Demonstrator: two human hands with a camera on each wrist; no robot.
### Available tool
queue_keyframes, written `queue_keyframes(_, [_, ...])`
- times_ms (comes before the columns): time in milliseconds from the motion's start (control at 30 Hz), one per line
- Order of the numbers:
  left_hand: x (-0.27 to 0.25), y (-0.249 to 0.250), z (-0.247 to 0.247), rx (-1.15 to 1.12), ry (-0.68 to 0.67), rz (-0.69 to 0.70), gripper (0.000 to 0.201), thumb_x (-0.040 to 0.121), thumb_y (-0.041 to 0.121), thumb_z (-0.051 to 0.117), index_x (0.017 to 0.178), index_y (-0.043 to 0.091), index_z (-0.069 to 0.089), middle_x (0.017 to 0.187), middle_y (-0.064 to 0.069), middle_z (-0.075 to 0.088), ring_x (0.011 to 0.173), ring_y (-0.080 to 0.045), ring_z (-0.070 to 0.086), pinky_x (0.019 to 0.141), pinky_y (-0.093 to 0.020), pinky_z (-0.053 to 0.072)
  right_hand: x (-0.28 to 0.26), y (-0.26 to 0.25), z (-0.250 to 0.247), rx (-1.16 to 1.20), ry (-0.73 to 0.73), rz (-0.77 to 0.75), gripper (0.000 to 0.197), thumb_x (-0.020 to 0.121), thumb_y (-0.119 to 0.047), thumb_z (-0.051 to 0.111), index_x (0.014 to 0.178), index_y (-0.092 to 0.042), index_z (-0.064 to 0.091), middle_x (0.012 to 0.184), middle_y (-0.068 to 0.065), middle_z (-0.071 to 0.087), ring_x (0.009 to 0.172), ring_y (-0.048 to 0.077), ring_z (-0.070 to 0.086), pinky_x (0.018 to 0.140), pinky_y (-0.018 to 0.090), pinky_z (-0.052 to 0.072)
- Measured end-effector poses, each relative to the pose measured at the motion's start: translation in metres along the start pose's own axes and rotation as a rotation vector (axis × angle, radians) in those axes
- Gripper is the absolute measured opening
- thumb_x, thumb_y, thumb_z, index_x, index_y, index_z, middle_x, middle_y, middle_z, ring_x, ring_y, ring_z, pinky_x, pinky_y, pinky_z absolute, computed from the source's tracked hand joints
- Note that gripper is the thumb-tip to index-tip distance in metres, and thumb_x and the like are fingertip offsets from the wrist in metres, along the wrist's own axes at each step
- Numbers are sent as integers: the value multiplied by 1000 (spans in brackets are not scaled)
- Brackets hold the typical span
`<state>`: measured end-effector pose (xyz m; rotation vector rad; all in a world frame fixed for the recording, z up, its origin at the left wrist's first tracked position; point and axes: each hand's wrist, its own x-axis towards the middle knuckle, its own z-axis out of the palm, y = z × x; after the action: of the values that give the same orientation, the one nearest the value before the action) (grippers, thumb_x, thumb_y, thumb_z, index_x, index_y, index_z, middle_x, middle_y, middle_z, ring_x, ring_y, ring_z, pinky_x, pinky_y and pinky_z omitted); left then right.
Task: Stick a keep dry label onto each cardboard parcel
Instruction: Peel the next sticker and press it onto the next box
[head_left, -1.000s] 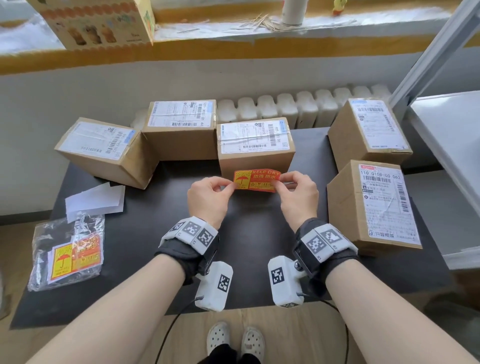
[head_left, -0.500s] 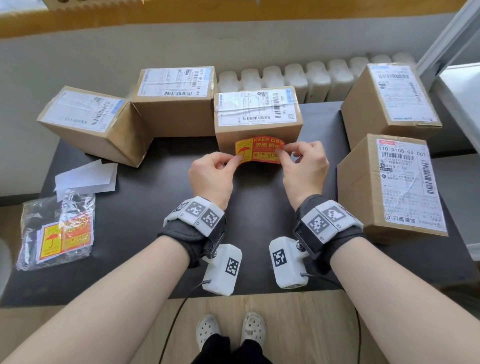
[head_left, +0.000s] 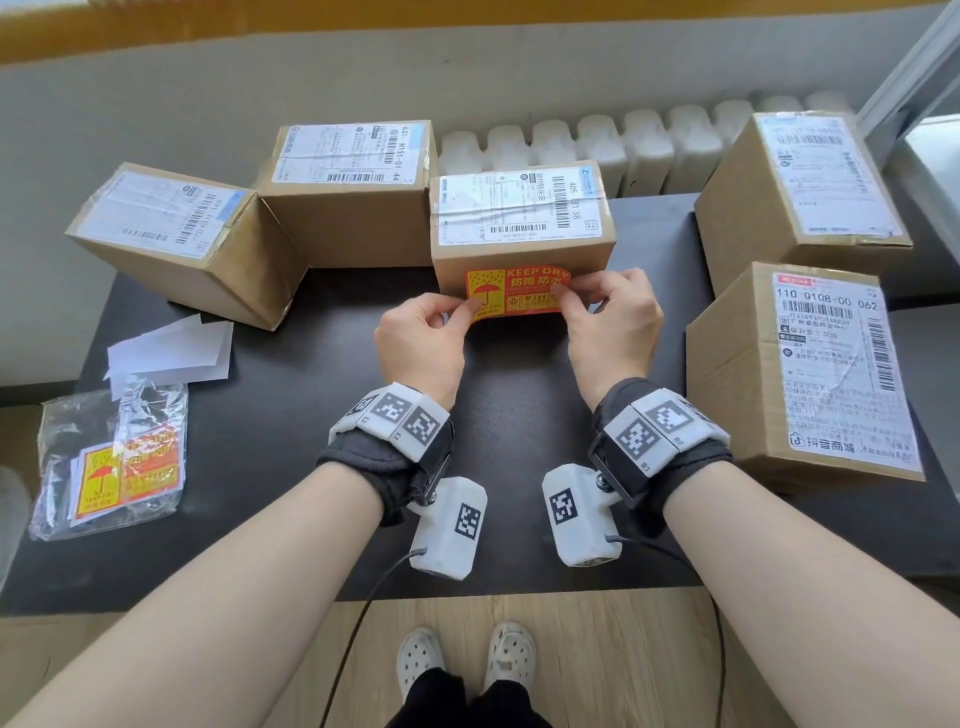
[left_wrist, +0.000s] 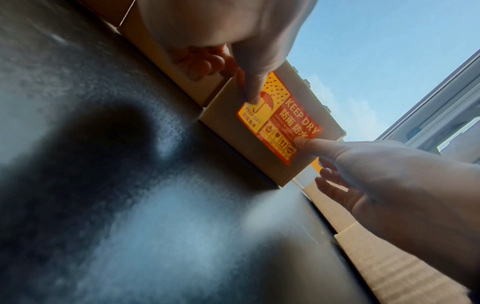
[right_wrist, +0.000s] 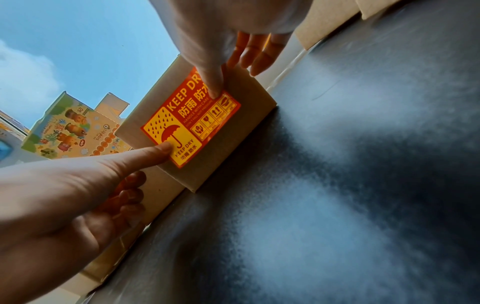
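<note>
A red and yellow keep dry label (head_left: 514, 291) lies against the front face of the middle cardboard parcel (head_left: 519, 257) at the back of the black table (head_left: 260, 519). My left hand (head_left: 465, 309) pinches the label's left end, thumb on the umbrella picture (left_wrist: 265, 100). My right hand (head_left: 569, 296) pinches its right end, thumb on the printed face (right_wrist: 214, 90). In the right wrist view the label (right_wrist: 187, 123) looks flat on the cardboard. Whether it is stuck down I cannot tell.
Other parcels stand around: a tilted one at the left (head_left: 171, 228), one behind it (head_left: 353, 192), two at the right (head_left: 800, 192) (head_left: 810, 374). A plastic bag of labels (head_left: 114, 467) and white backing papers (head_left: 166, 353) lie at the left. A white radiator (head_left: 623, 150) runs behind.
Both hands have carried the label forward and up, from in front of the middle parcel to flat against its front face.
</note>
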<state>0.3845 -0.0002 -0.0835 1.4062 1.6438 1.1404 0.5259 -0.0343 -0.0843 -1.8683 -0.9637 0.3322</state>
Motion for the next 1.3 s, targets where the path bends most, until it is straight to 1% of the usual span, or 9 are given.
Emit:
queue_keyframes(267, [8,4,3,-18,-11,-63,17,75,29,77,69,13,73,54,-3,49,52,-13,38,56,-26,35,1,-3,4,-12,3,14,15,81,-27,71,82,-11,72,86,8,61,79,22,58,66,26,37])
queue_keyframes(467, [12,5,4,-21,-30,-52,18,75,29,77,70,12,74,63,-17,64,55,-15,44,58,-28,39,3,-3,6,-6,16,48,17,80,-30,71,82,-13,69,85,5,65,78,21,58,68,28,41])
queue_keyframes(733, [16,-1,0,-17,-47,-44,22,74,31,78,71,9,73,58,-7,61,50,-8,44,53,-16,36,1,-3,7,20,45,110,28,78,-33,73,91,-14,58,71,-6,56,73,18,57,69,33,45])
queue_keyframes(867, [18,-5,-7,61,-36,-45,28,70,37,79,69,12,67,54,7,52,46,0,46,51,-11,35,0,-3,3,32,70,109,45,74,-40,75,102,-14,52,85,-5,55,82,16,56,69,27,42])
queue_keyframes(967, [18,-3,-11,93,-12,-19,42,63,39,84,84,13,58,67,7,52,61,-4,48,58,-13,37,3,0,0,53,79,85,60,71,-40,78,116,-13,49,106,-2,54,100,15,54,80,25,43])
queue_keyframes(1067, [19,-3,-12,83,-61,-3,62,62,39,84,112,15,57,98,4,61,82,-9,57,76,-19,44,6,3,0,65,5,95,67,73,-38,78,129,-15,49,126,-2,57,116,13,52,94,29,44])
queue_keyframes(1133, [20,-5,-10,63,-121,13,64,66,38,82,122,17,59,112,4,64,92,-10,60,82,-20,48,7,3,0,73,-27,88,62,74,-36,77,128,-19,53,125,-4,61,117,12,54,96,33,46])
queue_keyframes(1233, [16,-5,-8,30,-178,23,56,70,34,80,121,18,63,110,7,68,98,-8,61,83,-10,45,8,4,0,108,-47,82,56,75,-31,78,125,-20,56,118,-5,65,113,10,58,94,28,47])
queue_keyframes(1300, [12,-4,-8,-16,-208,32,50,73,26,79,120,15,64,106,5,70,92,1,62,78,-2,42,7,5,0,133,-60,84,55,75,-28,78,124,-20,56,117,-7,65,110,8,58,93,25,46])
